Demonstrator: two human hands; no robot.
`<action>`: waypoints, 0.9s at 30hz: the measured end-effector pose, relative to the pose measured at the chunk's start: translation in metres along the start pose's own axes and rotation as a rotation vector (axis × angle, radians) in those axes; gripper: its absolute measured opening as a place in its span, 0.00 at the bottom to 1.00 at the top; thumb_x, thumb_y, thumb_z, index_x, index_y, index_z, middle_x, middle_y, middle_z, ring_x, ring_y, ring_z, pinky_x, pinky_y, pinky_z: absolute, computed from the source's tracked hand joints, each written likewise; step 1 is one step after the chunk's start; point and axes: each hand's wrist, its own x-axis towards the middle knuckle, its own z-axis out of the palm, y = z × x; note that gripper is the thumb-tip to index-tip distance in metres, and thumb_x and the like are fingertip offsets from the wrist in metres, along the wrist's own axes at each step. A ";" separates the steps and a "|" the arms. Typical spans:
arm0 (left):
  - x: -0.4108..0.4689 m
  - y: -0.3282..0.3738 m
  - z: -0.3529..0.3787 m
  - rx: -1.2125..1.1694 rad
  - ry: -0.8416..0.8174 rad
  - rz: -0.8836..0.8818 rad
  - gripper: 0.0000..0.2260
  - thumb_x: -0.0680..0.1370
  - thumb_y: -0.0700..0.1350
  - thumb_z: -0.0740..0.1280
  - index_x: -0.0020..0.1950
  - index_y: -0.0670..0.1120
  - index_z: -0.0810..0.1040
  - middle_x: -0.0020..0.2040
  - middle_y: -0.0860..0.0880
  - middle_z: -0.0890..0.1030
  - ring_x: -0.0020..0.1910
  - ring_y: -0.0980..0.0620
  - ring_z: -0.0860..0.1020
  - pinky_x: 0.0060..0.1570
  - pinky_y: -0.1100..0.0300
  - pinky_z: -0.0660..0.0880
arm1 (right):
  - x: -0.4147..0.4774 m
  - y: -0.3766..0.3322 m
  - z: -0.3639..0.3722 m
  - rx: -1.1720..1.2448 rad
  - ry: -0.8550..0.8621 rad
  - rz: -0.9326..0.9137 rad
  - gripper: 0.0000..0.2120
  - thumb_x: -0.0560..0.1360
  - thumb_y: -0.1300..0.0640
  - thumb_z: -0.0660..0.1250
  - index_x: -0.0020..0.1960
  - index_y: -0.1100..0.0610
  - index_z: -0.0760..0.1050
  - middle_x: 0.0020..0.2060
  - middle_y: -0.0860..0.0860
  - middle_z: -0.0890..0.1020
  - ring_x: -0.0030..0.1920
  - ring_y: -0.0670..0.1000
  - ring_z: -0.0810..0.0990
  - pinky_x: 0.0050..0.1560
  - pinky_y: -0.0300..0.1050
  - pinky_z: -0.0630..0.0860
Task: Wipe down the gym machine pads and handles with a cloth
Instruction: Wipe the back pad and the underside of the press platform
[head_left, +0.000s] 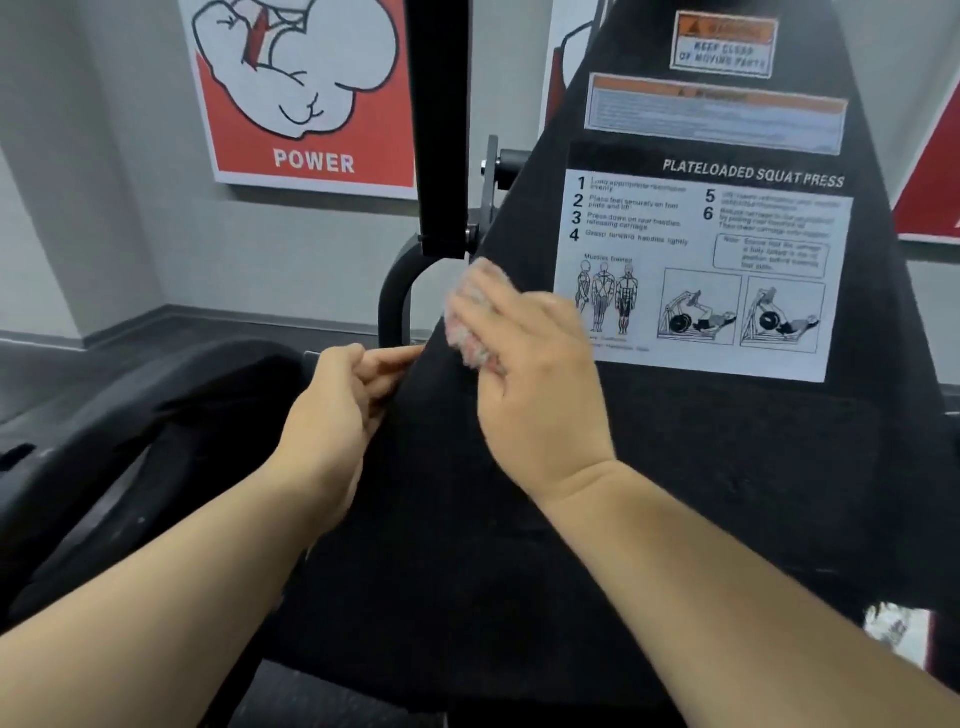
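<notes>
Step in hand: wiping the left edge of the machine's black panel (675, 493), judging by the cloth pressed flat against it
Right hand (535, 384): fingers nearly straight and a little spread, pressing the cloth (467, 322) onto the panel rather than gripping it
Cloth: bunched under the right fingers, its pale pink-and-grey nap poking out beyond the fingertips and between them; it looks soft and fluffy, like terry or microfibre
Left hand (343, 400): fingers curled round the panel's left edge, just below and left of the right fingertips, apparently steadying the panel
Panel: broad, tapering upwards, matt black with a fine grain; whether it is padded I cannot tell
Instruction sticker (727, 260): smooth white sheet, just right of the right fingers and partly under them
Curved tube (395, 291): round dark metal, smooth, just above the left fingers
Seat pad (130, 415): black, rounded, faintly glossy, well left of the left fingers
Next move, as I judge it: sweep the cloth along the edge and across the bare black area, then on to the seat pad and the handles, which look unwiped; light pressure over the sticker's edges so they do not lift
</notes>
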 end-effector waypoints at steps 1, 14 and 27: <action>0.002 0.000 -0.001 0.018 -0.007 -0.002 0.25 0.84 0.50 0.44 0.54 0.48 0.82 0.47 0.52 0.86 0.46 0.60 0.83 0.47 0.65 0.76 | -0.015 -0.007 0.009 0.008 -0.073 -0.069 0.19 0.74 0.68 0.61 0.60 0.59 0.82 0.64 0.52 0.80 0.52 0.54 0.76 0.60 0.45 0.71; -0.029 -0.009 -0.018 0.146 0.123 -0.024 0.20 0.84 0.52 0.52 0.47 0.54 0.83 0.39 0.60 0.84 0.38 0.65 0.80 0.39 0.70 0.74 | -0.041 -0.032 0.015 -0.024 0.049 0.067 0.18 0.76 0.66 0.60 0.61 0.58 0.82 0.64 0.51 0.81 0.54 0.54 0.77 0.54 0.49 0.74; -0.037 -0.027 -0.046 0.128 0.137 -0.089 0.23 0.84 0.51 0.49 0.47 0.46 0.84 0.42 0.50 0.82 0.38 0.55 0.72 0.39 0.63 0.70 | -0.132 -0.067 0.045 0.170 -0.262 -0.116 0.15 0.80 0.58 0.60 0.61 0.56 0.82 0.61 0.48 0.81 0.55 0.50 0.76 0.49 0.48 0.72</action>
